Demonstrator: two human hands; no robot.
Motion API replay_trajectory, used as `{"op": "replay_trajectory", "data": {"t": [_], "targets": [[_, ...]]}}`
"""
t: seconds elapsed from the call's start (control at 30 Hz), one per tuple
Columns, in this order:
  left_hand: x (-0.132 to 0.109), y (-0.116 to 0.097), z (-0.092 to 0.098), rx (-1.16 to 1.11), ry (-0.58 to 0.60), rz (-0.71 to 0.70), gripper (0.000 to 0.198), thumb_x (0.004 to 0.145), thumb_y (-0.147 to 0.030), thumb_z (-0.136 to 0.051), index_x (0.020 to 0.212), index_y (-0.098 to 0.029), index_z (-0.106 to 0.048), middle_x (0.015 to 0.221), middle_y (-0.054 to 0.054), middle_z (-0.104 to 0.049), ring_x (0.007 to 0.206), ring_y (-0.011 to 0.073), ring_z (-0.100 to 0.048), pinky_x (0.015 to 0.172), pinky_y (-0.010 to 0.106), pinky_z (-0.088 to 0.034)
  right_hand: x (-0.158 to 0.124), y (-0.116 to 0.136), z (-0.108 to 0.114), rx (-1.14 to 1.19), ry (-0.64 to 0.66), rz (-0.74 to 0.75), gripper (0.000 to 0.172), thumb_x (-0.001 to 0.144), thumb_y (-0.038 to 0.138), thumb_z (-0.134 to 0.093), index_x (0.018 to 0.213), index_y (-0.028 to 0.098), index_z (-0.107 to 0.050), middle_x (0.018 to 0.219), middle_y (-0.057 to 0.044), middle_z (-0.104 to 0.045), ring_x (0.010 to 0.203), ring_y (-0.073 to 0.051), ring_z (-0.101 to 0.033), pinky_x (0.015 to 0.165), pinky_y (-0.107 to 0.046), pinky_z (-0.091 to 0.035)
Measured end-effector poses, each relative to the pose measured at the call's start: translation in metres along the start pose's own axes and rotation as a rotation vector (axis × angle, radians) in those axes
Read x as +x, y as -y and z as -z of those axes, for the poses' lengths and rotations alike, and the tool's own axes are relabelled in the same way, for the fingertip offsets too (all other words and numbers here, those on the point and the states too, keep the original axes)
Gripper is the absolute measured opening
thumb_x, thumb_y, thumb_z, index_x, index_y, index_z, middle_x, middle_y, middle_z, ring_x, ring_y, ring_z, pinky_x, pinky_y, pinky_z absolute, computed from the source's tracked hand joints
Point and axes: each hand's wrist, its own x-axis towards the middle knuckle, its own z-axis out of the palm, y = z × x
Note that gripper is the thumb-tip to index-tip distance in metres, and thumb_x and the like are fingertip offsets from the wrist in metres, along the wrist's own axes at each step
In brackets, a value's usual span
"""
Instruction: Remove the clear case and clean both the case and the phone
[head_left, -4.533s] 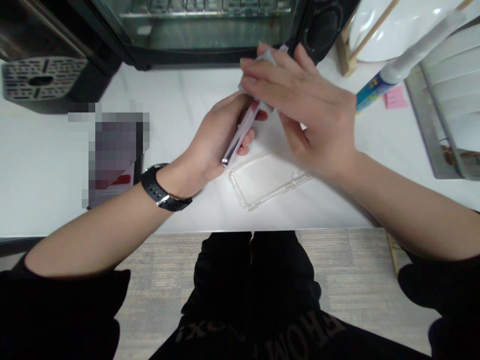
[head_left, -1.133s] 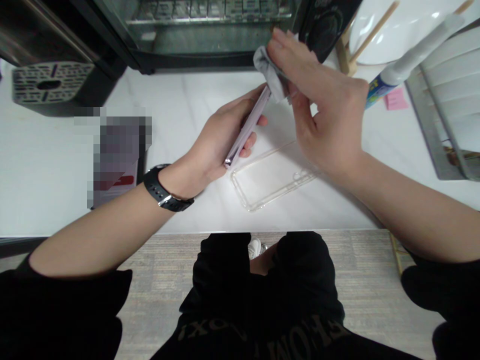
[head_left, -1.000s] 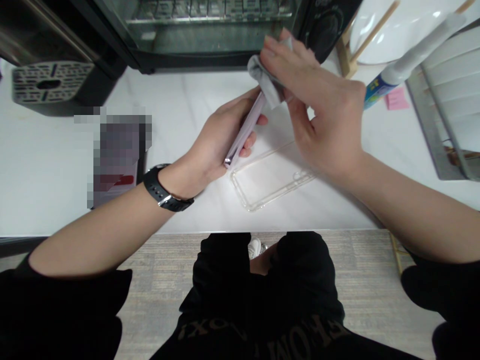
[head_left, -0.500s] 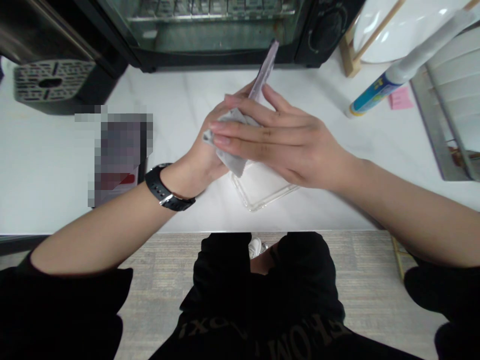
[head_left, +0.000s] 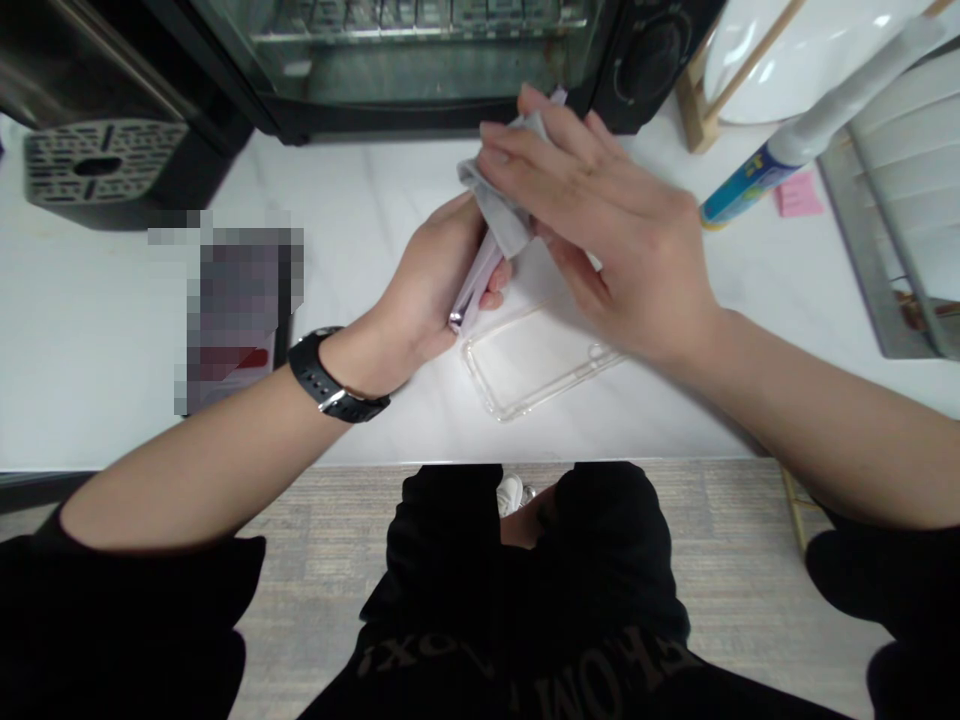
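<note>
With twelve o'clock pointing away from the person, the slim lilac phone (head_left: 477, 281) is held raised over the desk (head_left: 360, 210), slanting from seven o'clock up to one. The left hand (head_left: 427, 270) has its grip wrapped firmly around it; the right hand (head_left: 622, 220), at about three o'clock, grasps a grey cloth (head_left: 504, 218) and lays it against the phone. The step in hand looks like wiping; which surface meets the cloth is hard to tell. A further stroke would call for a steady left grip and light pressure along the slant, clear of the transparent case (head_left: 541, 386) at five o'clock.
</note>
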Motion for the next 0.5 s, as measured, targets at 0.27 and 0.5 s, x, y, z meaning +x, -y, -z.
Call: {"op": "replay_trajectory", "data": {"t": [0.27, 0.5], "targets": [[-0.003, -0.0039, -0.0036, -0.009, -0.06, 0.024, 0.018, 0.094, -0.03, -0.053, 0.091, -0.024, -0.07, 0.077, 0.003, -0.065, 0.046, 0.0075, -0.04, 0.037, 0.02, -0.026, -0.0007, -0.0005, 0.0015, 0.007, 0.012, -0.223, 0.062, 0.1, 0.014, -0.031, 0.159, 0.029, -0.039, 0.169, 0.001, -0.036, 0.162, -0.02, -0.027, 0.136, -0.048, -0.023], [-0.0029, -0.0063, -0.0071, -0.003, -0.086, 0.06, 0.023, 0.096, -0.028, -0.048, 0.089, -0.025, -0.07, 0.076, 0.003, -0.063, 0.045, 0.0079, -0.038, 0.037, 0.021, -0.024, 0.0005, -0.0072, 0.0017, 0.048, -0.041, -0.152, 0.054, 0.101, 0.018, -0.034, 0.153, 0.016, -0.049, 0.163, -0.007, -0.046, 0.156, -0.023, -0.039, 0.136, -0.044, -0.028]]}}
